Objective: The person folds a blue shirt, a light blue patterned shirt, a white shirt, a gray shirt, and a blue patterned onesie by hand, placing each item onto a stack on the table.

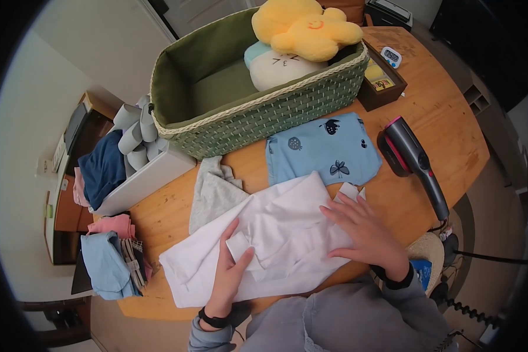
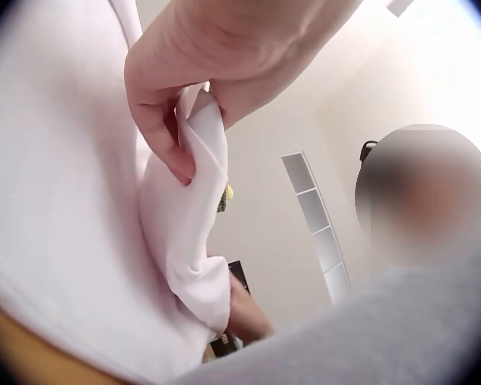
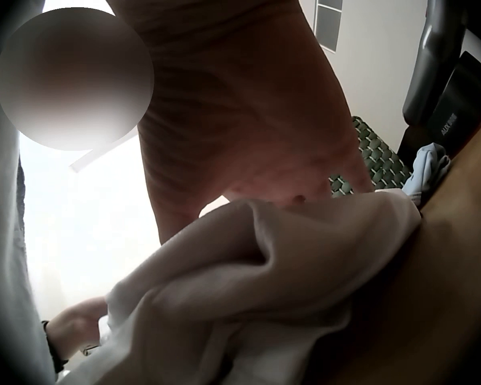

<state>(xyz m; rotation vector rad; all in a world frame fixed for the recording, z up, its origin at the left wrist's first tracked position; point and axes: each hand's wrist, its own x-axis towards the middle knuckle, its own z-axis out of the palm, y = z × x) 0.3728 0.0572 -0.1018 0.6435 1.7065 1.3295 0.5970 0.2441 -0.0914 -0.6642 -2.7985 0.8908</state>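
A white garment [image 1: 287,217] lies folded and wrinkled across the front of the wooden table. My left hand [image 1: 230,271] pinches a narrow white fold of it between thumb and fingers. In the left wrist view the fold of cloth [image 2: 196,208] hangs from those fingers. Spread over the garment's right side, my right hand [image 1: 366,232] rests with fairly straight fingers, its fingertips by a small white flap. A folded light blue garment [image 1: 322,149] with dark fruit and leaf prints lies just beyond. Partly under the white garment is a grey cloth [image 1: 214,190].
A green woven basket [image 1: 264,108] holding plush toys [image 1: 311,29] stands at the back. A handheld garment steamer [image 1: 416,158] lies on the right, its cord trailing off the table. Folded clothes [image 1: 108,264] and a white bin [image 1: 149,179] sit left. A small brown box [image 1: 381,88] and timer [image 1: 391,57] are behind.
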